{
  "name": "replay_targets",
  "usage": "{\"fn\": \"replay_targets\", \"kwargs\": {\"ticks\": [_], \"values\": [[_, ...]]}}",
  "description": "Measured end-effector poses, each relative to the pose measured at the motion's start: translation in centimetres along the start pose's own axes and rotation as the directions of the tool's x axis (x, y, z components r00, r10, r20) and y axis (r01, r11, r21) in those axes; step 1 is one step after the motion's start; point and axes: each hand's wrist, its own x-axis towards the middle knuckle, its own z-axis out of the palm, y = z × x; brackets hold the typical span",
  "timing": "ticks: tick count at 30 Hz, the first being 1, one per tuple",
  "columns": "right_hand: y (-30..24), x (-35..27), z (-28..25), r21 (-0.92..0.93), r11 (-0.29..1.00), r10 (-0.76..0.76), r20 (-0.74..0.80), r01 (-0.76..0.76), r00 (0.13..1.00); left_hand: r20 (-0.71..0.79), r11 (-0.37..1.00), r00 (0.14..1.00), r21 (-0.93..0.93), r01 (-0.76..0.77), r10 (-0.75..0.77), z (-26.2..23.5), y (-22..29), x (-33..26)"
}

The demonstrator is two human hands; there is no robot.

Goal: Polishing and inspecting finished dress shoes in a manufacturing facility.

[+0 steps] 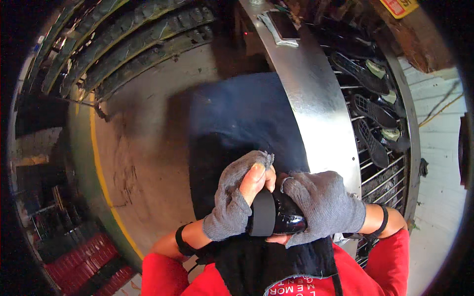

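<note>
Close in front of my body I hold a glossy black shoe (289, 217) with a wide dark grey band around part of it. My left hand (231, 200), in a grey fingerless glove, is closed at the band's side, its bare thumb and fingertips folded over the top. Also gloved in grey, my right hand (323, 204) wraps the shiny end from the right, with some fingertips showing underneath. Much of the shoe is hidden by both hands. Beyond it a dark blue cloth (242, 108) is spread out.
At the right runs a bare metal ledge (321, 108), with a dark flat device (285, 25) on a white cloth at its far end. Beside it, a barred rack (380, 177) carries several black shoe soles (374, 111). Tiered racks (148, 37) stand far left, past a yellow floor line (101, 180).
</note>
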Motion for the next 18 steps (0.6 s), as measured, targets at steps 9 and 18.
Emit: {"fn": "replay_targets", "kwargs": {"ticks": [9, 18], "values": [[0.7, 3.9, -2.1, -0.025, 0.997, -0.074, 0.057, 0.076, 0.996, 0.189, 0.998, 0.982, 0.058, -0.006, -0.005, -2.5, -1.0, 3.3], [2.8, 6.8, 3.5, 0.997, 0.041, 0.722, -0.078, 0.071, 0.688, -0.263, 0.985, 0.95, 0.082, -0.149, 0.166, -0.9, -0.7, 6.1]]}}
